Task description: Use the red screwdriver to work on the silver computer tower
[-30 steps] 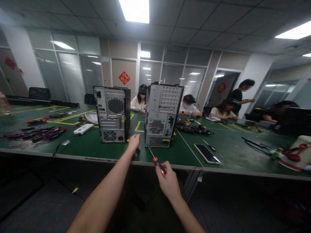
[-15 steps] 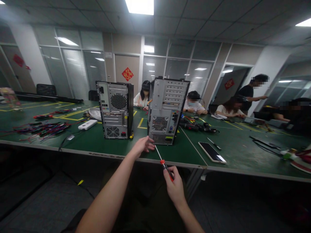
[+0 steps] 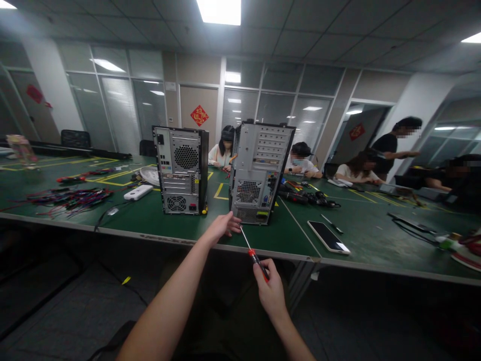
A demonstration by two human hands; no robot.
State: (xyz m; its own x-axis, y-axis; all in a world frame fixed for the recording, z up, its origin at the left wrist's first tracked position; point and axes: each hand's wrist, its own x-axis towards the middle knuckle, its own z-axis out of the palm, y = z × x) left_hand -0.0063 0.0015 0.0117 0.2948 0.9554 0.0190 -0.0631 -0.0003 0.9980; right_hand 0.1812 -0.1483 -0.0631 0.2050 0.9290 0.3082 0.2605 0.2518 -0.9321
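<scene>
My right hand (image 3: pixel 269 288) is closed around the red-and-black handle of a screwdriver (image 3: pixel 256 260). Its thin metal shaft slants up and left to the lower left corner of the right-hand computer tower (image 3: pixel 248 173). Beside the shaft's tip is my left hand (image 3: pixel 221 226), fingers stretched out and a little apart, close to the tower's bottom edge. Whether the fingertips touch the case or the tip, I cannot tell. The tower stands upright with its back panel of slots, ports and vents facing me. Left of it, a second computer tower (image 3: pixel 182 173) also stands back panel forward.
A phone (image 3: pixel 327 236) and a second screwdriver (image 3: pixel 332 224) lie on the green table (image 3: pixel 289 230) to the right. On the left are a white power bank-like block (image 3: pixel 138 192) and a tangle of wires (image 3: pixel 75 199). Several people sit across the table; one person (image 3: pixel 389 140) stands.
The whole view has shifted slightly to the left, so things appear a little further right. Both hands and the screwdriver keep nearly the same pose.
</scene>
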